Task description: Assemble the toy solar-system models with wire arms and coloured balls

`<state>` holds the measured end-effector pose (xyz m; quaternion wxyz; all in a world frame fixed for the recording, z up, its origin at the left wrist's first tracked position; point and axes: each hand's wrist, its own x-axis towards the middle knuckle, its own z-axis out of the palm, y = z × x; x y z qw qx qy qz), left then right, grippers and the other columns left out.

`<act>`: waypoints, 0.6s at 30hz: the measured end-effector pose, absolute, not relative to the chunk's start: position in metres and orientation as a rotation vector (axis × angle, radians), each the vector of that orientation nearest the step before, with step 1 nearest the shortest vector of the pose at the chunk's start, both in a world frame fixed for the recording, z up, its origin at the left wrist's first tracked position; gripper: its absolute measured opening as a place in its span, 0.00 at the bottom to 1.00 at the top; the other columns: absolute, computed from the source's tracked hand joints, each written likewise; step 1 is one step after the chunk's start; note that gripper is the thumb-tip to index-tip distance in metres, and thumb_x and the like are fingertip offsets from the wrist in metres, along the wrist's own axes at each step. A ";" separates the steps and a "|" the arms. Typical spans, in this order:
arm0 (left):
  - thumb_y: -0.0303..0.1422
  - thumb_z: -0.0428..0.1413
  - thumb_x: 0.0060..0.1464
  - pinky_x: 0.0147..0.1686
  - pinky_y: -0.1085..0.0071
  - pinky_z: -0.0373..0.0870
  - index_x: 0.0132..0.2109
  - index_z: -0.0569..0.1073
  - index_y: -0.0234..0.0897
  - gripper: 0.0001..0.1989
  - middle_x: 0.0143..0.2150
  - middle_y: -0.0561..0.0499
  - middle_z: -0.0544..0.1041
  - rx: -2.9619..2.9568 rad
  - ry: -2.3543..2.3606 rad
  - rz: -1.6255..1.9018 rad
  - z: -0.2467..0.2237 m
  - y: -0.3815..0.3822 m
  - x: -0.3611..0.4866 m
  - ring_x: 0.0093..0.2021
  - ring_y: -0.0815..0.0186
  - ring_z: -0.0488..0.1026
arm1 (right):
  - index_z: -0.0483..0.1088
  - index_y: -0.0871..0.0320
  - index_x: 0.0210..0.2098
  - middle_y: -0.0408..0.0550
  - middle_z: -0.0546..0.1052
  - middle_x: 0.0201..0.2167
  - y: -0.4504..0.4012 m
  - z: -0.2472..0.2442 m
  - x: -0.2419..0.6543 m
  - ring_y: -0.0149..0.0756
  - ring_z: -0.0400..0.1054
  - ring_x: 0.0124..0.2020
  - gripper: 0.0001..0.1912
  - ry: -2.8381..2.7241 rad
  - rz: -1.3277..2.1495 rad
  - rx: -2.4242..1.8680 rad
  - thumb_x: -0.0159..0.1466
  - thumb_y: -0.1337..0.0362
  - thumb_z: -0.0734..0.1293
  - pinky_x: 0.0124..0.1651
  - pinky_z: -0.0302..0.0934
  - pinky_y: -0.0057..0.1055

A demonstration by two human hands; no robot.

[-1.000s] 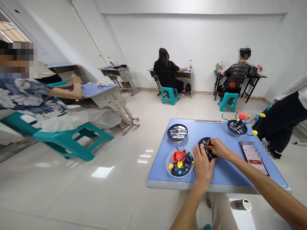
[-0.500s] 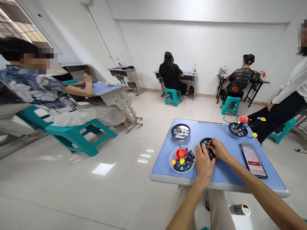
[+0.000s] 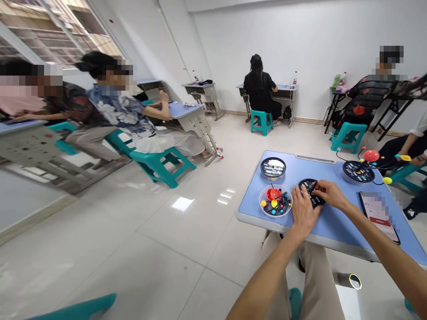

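Blue desk (image 3: 333, 226), black disc (image 3: 314, 200) half-hidden by left hand (image 3: 303, 212), right hand (image 3: 331, 194)

One head-worn camera looks forward and down, close above the left hand (image 3: 303, 212) and right hand (image 3: 332, 194) on the blue table (image 3: 336, 231). Its wide view also takes in the white tiled floor (image 3: 133, 249) beyond.

A flat, round black toy base (image 3: 312, 199) lies low on the right of the frame, partly covered, with small bright bits on top. Just left of it sits a clear bowl (image 3: 275, 201) full of black sticks and red, yellow and blue pieces.
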<state>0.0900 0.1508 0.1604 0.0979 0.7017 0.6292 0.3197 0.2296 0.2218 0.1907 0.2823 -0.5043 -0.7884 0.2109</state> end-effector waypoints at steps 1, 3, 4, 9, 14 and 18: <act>0.40 0.64 0.48 0.62 0.44 0.58 0.66 0.50 0.25 0.47 0.65 0.22 0.58 2.076 1.869 0.934 0.161 0.151 0.090 0.67 0.39 0.55 | 0.72 0.57 0.25 0.46 0.76 0.27 0.223 0.188 0.226 0.37 0.68 0.27 0.05 -2.118 0.566 -1.355 0.56 0.64 0.65 0.33 0.62 0.32; 0.40 0.64 0.49 0.62 0.44 0.58 0.66 0.49 0.25 0.47 0.66 0.22 0.58 2.072 1.882 0.927 0.161 0.150 0.090 0.67 0.40 0.55 | 0.73 0.57 0.26 0.46 0.77 0.26 0.224 0.183 0.221 0.38 0.68 0.27 0.06 -2.124 0.561 -1.370 0.56 0.65 0.64 0.33 0.61 0.32; 0.39 0.64 0.49 0.62 0.44 0.58 0.67 0.49 0.26 0.47 0.66 0.23 0.57 2.073 1.884 0.928 0.161 0.150 0.090 0.67 0.41 0.55 | 0.73 0.57 0.28 0.47 0.77 0.27 0.225 0.181 0.219 0.38 0.69 0.28 0.06 -2.123 0.554 -1.379 0.56 0.65 0.64 0.34 0.61 0.33; 0.40 0.63 0.50 0.61 0.42 0.57 0.67 0.46 0.25 0.48 0.67 0.22 0.54 2.085 1.859 0.907 0.164 0.151 0.092 0.68 0.39 0.52 | 0.74 0.57 0.32 0.48 0.78 0.30 0.221 0.187 0.225 0.39 0.70 0.30 0.07 -2.129 0.529 -1.408 0.55 0.66 0.64 0.37 0.63 0.34; 0.40 0.62 0.52 0.62 0.43 0.59 0.68 0.46 0.25 0.47 0.68 0.23 0.52 2.214 1.741 0.967 0.177 0.128 0.085 0.70 0.40 0.48 | 0.75 0.58 0.40 0.50 0.78 0.31 0.200 0.225 0.229 0.40 0.69 0.29 0.12 -1.892 0.214 -1.470 0.60 0.60 0.64 0.37 0.64 0.37; 0.34 0.52 0.61 0.61 0.47 0.62 0.65 0.57 0.34 0.27 0.63 0.34 0.64 2.309 1.676 1.202 0.188 0.085 0.051 0.67 0.49 0.56 | 0.76 0.55 0.34 0.51 0.78 0.33 0.179 0.242 0.187 0.39 0.70 0.31 0.12 -2.155 0.300 -1.257 0.65 0.63 0.61 0.36 0.61 0.33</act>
